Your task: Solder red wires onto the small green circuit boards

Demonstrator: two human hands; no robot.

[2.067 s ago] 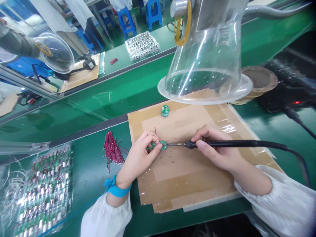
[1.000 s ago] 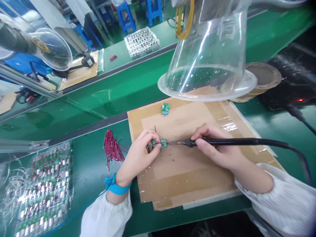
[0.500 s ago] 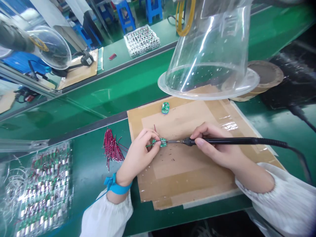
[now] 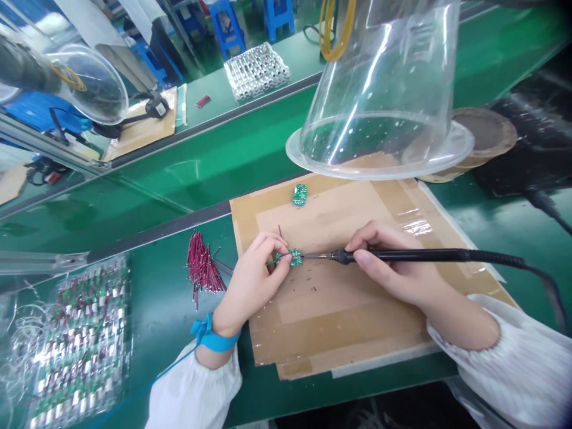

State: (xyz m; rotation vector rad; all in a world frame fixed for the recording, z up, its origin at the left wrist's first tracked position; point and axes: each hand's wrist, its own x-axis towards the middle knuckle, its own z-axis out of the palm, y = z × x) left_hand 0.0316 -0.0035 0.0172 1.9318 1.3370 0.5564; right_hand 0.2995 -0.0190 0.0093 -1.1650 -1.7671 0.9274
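Observation:
My left hand pinches a thin wire at the left side of a small green circuit board lying on the taped cardboard. A short red wire end sticks up beyond its fingers. In my right hand is a black soldering iron, held like a pen, its metal tip at the board's right edge. Farther up the cardboard lies another green board. A pile of dark red wires rests on the green table left of my left hand.
A clear fume hood hangs over the cardboard's far edge. Trays of assembled parts stand at the left, beside tangled clear tubing. The iron's cable curves off right. Beyond the green divider are another tray and blue stools.

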